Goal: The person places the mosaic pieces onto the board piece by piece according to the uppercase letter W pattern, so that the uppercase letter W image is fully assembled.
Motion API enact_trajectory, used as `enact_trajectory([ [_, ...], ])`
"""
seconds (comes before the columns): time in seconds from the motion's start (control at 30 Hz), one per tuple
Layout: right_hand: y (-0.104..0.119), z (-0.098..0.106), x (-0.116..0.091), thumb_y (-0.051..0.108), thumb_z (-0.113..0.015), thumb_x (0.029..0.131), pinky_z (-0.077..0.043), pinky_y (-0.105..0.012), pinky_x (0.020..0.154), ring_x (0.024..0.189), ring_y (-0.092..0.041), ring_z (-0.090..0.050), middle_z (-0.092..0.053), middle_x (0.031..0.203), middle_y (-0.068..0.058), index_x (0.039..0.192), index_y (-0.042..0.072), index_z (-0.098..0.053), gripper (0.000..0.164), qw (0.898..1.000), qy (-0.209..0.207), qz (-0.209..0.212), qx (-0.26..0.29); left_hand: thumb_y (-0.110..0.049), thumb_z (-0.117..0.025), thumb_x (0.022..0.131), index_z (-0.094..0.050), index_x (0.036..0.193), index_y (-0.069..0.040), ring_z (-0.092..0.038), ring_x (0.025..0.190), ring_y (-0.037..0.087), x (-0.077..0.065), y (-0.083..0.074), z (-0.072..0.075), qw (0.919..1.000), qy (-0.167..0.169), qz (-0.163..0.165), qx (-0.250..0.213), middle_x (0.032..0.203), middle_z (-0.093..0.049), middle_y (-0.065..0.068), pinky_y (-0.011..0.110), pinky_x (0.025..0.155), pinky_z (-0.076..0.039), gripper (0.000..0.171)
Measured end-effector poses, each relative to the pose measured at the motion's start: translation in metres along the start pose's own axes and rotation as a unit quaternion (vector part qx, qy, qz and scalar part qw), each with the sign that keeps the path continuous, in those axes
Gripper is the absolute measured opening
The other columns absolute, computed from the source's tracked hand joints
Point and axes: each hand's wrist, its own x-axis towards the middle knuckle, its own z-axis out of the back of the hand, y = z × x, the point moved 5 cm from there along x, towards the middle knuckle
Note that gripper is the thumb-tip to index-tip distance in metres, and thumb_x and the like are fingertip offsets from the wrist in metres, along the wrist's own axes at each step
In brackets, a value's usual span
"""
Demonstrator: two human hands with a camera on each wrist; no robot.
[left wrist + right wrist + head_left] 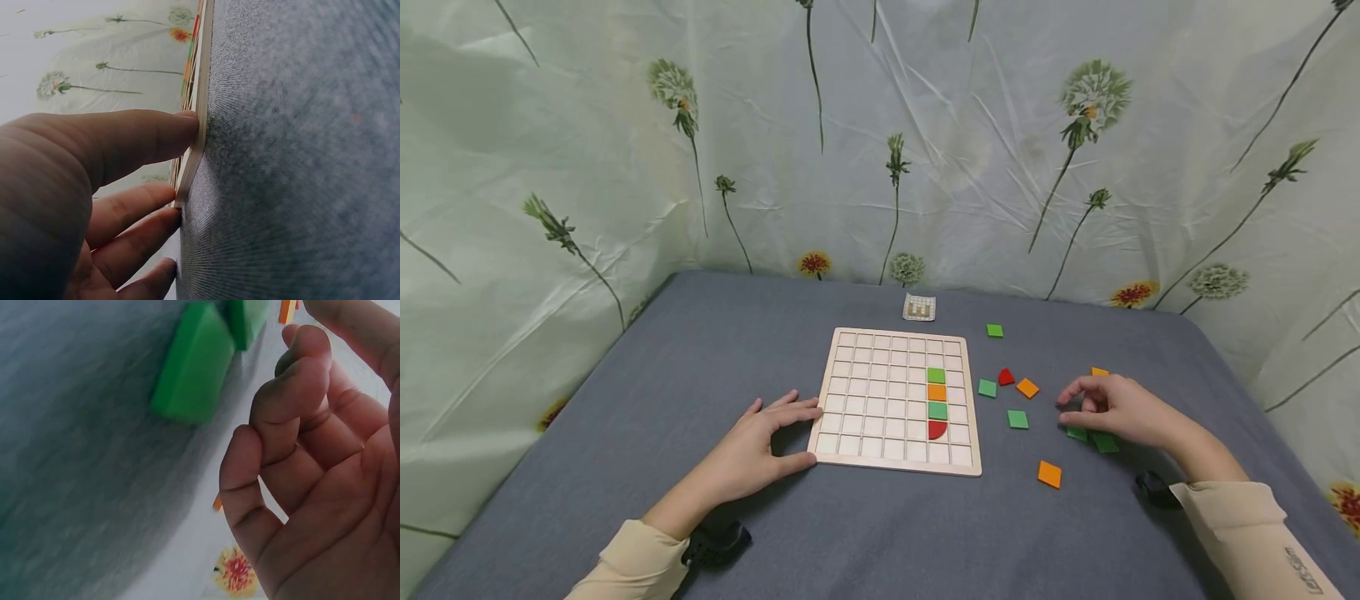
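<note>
A pale wooden grid board (871, 453) lies on the table. One of its columns holds a light green, an orange and a green square tile, with a red rounded piece (937, 429) below them. My left hand (751, 454) rests at the board's near left corner, thumb and fingertips touching its edge (199, 125). Over to the right, my right hand (1127, 410) hovers with loosely bent fingers beside green tiles (1105, 442), and the right wrist view shows a green tile (195, 365) apart from the fingers. Nothing is visible between thumb and fingers there.
Loose tiles lie right of the board: a light green one (995, 331), green ones (1017, 419), a red wedge (1006, 377) and orange ones (1049, 474). A small printed card (919, 307) lies behind the board. Flowered cloth (850, 208) hangs at the table's back.
</note>
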Motion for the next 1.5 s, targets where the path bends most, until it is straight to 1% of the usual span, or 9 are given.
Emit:
enact_trajectory([
  [0.17,-0.010,-0.002,-0.013,0.024,-0.082,0.097,-0.038,-0.024,0.056,0.058,-0.002,-0.043,-0.053,0.070,0.007,0.116,0.005,-0.073,0.029,1.000,0.012,-0.016,0.016,-0.020,-0.089,0.088,-0.071,0.141,-0.019,-0.037,0.161,0.039,0.000,0.001,-0.001,1.0000,0.005,0.005,-0.004,0.159,-0.060,0.004,0.076,0.129,-0.010,0.056],
  [0.4,-0.021,-0.003,-0.022,0.025,-0.085,0.093,-0.038,-0.022,0.056,0.060,-0.001,-0.044,-0.052,0.071,0.008,0.118,0.001,-0.070,0.037,0.999,0.024,-0.033,0.031,-0.024,-0.089,0.088,-0.072,0.140,-0.021,-0.039,0.160,0.040,-0.001,0.002,0.001,1.0000,0.003,-0.004,-0.007,0.159,-0.061,0.004,0.078,0.128,-0.012,0.055],
  [0.63,-0.025,-0.004,-0.027,0.023,-0.084,0.094,-0.035,-0.023,0.057,0.061,0.001,-0.041,-0.049,0.072,0.010,0.120,-0.001,-0.070,0.038,0.999,0.023,-0.027,0.040,-0.026,-0.090,0.088,-0.072,0.140,-0.022,-0.038,0.160,0.040,-0.002,0.003,0.000,0.9999,0.006,-0.001,-0.014,0.159,-0.060,0.004,0.078,0.128,-0.011,0.055],
  [1.03,-0.026,-0.005,-0.028,0.017,-0.083,0.095,-0.035,-0.023,0.057,0.063,0.001,-0.042,-0.048,0.073,0.010,0.122,-0.007,-0.067,0.039,0.997,0.029,-0.020,0.075,-0.026,-0.089,0.089,-0.072,0.142,-0.018,-0.037,0.161,0.041,-0.001,0.002,0.001,0.9999,0.009,-0.009,-0.011,0.160,-0.060,0.005,0.080,0.127,-0.010,0.057],
  [1.2,-0.029,-0.005,-0.027,0.014,-0.081,0.096,-0.035,-0.023,0.057,0.062,0.000,-0.042,-0.048,0.073,0.010,0.120,-0.007,-0.068,0.035,0.997,0.026,-0.020,0.075,-0.025,-0.089,0.089,-0.072,0.142,-0.018,-0.037,0.161,0.041,-0.001,0.002,0.002,0.9998,0.009,-0.012,-0.012,0.160,-0.060,0.006,0.080,0.127,-0.010,0.056],
  [1.43,-0.032,-0.003,-0.025,0.017,-0.081,0.096,-0.034,-0.023,0.057,0.062,0.001,-0.042,-0.047,0.072,0.010,0.117,-0.005,-0.069,0.033,0.997,0.022,-0.035,0.069,-0.025,-0.089,0.089,-0.072,0.142,-0.019,-0.037,0.161,0.041,0.001,0.003,0.001,0.9998,0.009,-0.011,-0.011,0.160,-0.059,0.005,0.079,0.127,-0.010,0.056],
  [1.5,-0.032,-0.003,-0.025,0.017,-0.081,0.096,-0.034,-0.024,0.056,0.061,0.000,-0.041,-0.048,0.072,0.010,0.117,-0.005,-0.069,0.033,0.997,0.023,-0.031,0.068,-0.025,-0.089,0.089,-0.072,0.142,-0.019,-0.037,0.161,0.040,0.001,0.003,0.001,0.9998,0.009,-0.012,-0.012,0.160,-0.059,0.005,0.079,0.127,-0.010,0.056],
])
